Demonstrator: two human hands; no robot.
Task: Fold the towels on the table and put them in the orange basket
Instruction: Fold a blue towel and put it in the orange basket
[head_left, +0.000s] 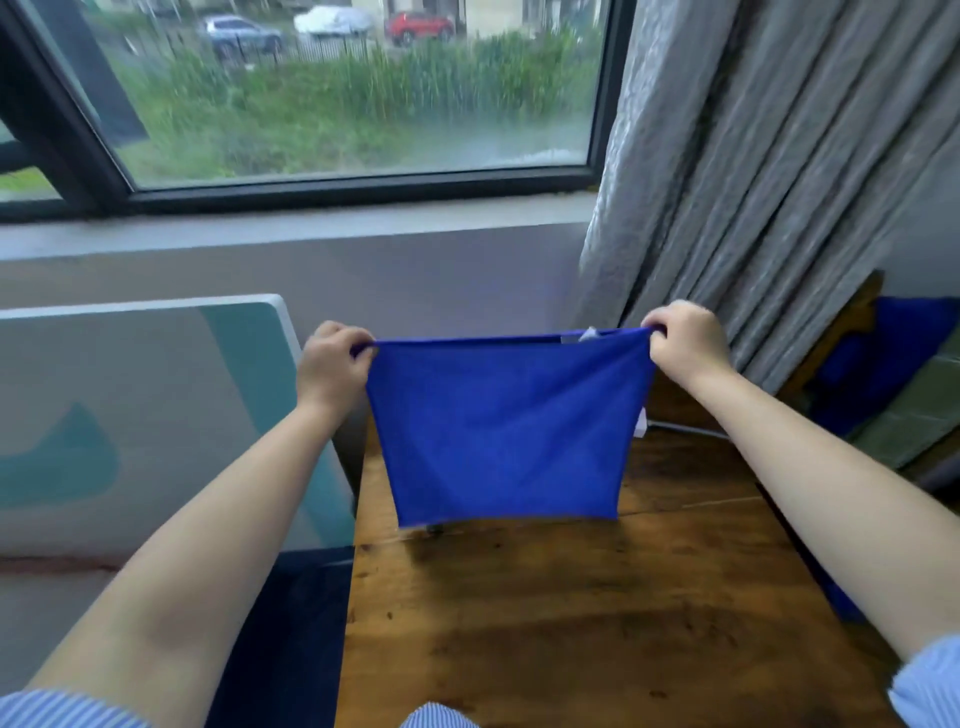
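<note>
My fingers (358, 349) of both hands pinch the blue towel's (506, 431) top corners; it hangs between them, above the desk (597, 623).

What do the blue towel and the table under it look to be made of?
Blue towel: thin, smooth-knit cloth, probably microfibre; it hangs limp and creases softly. Table: wood or a wood-look surface, brown with dark grain, knots and a slight sheen.

Blue towel (506, 431), doubled, hanging taut
</note>
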